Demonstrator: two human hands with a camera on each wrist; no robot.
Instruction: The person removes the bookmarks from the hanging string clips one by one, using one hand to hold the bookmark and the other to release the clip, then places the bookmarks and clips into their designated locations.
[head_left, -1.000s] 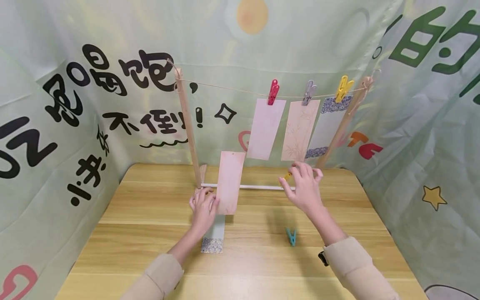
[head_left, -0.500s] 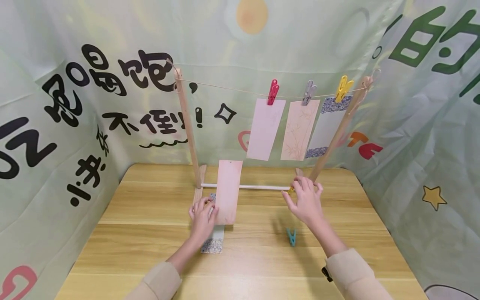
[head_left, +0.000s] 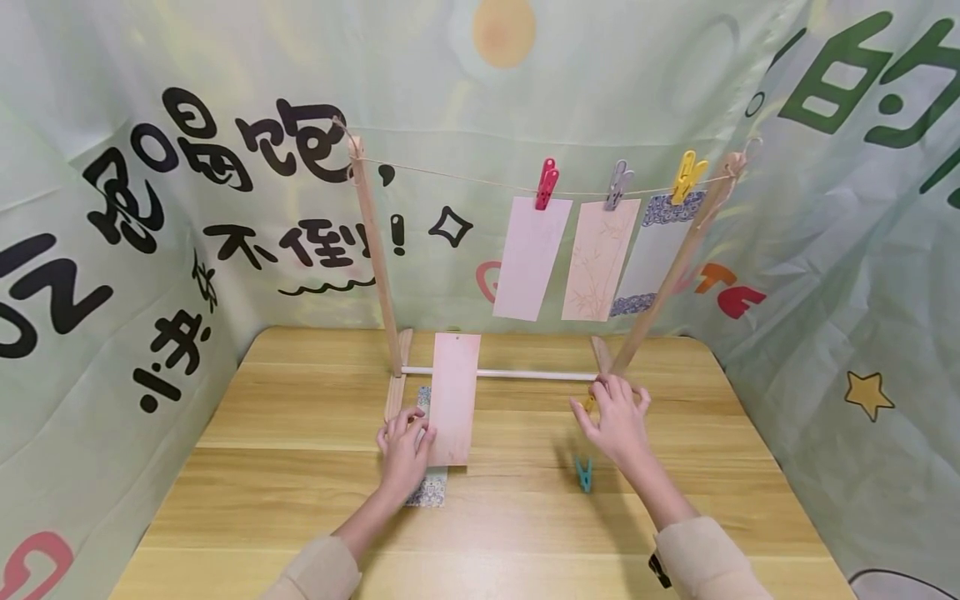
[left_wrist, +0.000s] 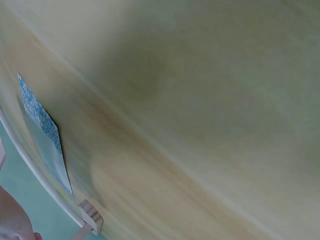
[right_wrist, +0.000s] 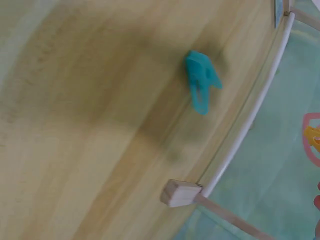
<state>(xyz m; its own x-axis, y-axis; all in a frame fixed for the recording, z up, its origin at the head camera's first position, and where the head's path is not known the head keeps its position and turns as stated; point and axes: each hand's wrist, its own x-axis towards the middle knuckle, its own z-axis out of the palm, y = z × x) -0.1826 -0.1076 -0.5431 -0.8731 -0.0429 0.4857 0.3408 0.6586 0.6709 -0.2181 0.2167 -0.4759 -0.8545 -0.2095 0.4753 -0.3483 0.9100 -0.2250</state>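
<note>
Pink card point(head_left: 455, 392) and yellow clip point(head_left: 589, 403) now lower; left hand point(head_left: 407, 454) pinches card's side, apparently keeping top edge free; right hand point(head_left: 619, 421) pinches clip.

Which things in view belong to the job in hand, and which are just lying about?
In the job (apparently hanging things up): held pink card, held yellow clip, string, wooden frame, hung cards.
Lying about, though likely for the job: teal clip, patterned card.

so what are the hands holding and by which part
The left hand holds the pink card by its left edge, toward the bottom; the right hand pinches a yellow clip, gripped end unclear.
</note>
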